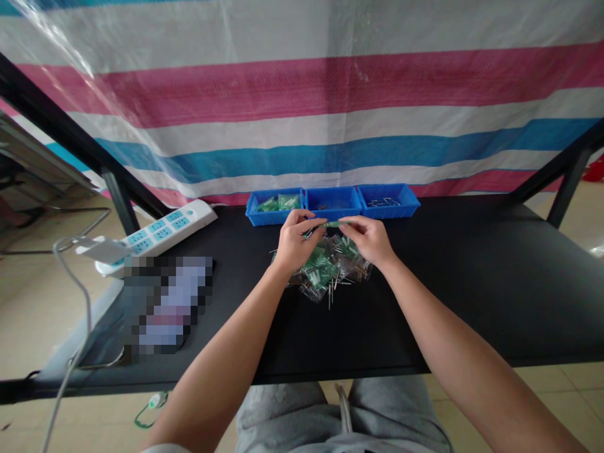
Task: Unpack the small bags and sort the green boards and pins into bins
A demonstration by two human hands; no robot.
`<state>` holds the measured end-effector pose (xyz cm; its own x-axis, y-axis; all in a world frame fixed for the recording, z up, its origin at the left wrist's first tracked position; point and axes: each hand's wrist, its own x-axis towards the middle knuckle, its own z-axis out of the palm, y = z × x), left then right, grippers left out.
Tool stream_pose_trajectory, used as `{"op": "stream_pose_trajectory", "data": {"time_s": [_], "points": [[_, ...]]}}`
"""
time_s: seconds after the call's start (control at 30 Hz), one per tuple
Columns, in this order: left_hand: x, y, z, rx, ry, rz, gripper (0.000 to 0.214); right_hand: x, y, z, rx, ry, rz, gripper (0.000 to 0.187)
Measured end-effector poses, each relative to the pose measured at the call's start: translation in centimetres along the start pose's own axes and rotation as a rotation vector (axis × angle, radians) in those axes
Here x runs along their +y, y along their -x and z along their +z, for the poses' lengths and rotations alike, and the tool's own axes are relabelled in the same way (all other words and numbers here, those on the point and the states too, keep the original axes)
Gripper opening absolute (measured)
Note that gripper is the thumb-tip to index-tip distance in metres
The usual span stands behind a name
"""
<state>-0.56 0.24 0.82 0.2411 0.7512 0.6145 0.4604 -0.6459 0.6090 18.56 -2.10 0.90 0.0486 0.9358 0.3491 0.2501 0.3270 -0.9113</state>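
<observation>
In front of the blue bins (336, 200), left hand (298, 238) and right hand (374, 239), fingertips closed, pinch a green plastic packet (335, 224), best kept level and evenly taut.

No text, label, brand, number or sign can be read. On the white power strip (160, 237), any markings around the blue socket panels are too small to make out, and the same goes for the pale adapter (106, 250) plugged into its near end. The dark device (177, 302) beside it is covered by coarse pixel blocks, so whatever its lit area shows is illegible. Any print on the small plastic bags (321, 267) heaped on the counter (472, 277) is lost in glare and overlap. The fronts of the blue bins (278, 219) and the striped sheet (283, 88) give no legible lettering.
</observation>
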Motion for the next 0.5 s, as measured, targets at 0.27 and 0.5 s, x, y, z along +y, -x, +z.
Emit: {"op": "stream_pose_trajectory", "data": {"time_s": [0.27,0.5], "points": [[-0.49,0.29,0.12,0.189,-0.153,0.119,0.016,0.28,0.21,-0.44,-0.237,-0.478,0.129,0.045],[-0.33,0.33,0.11,0.172,-0.192,0.152,0.022,0.81,0.14,0.03,-0.178,-0.295,0.045,0.039]]}}
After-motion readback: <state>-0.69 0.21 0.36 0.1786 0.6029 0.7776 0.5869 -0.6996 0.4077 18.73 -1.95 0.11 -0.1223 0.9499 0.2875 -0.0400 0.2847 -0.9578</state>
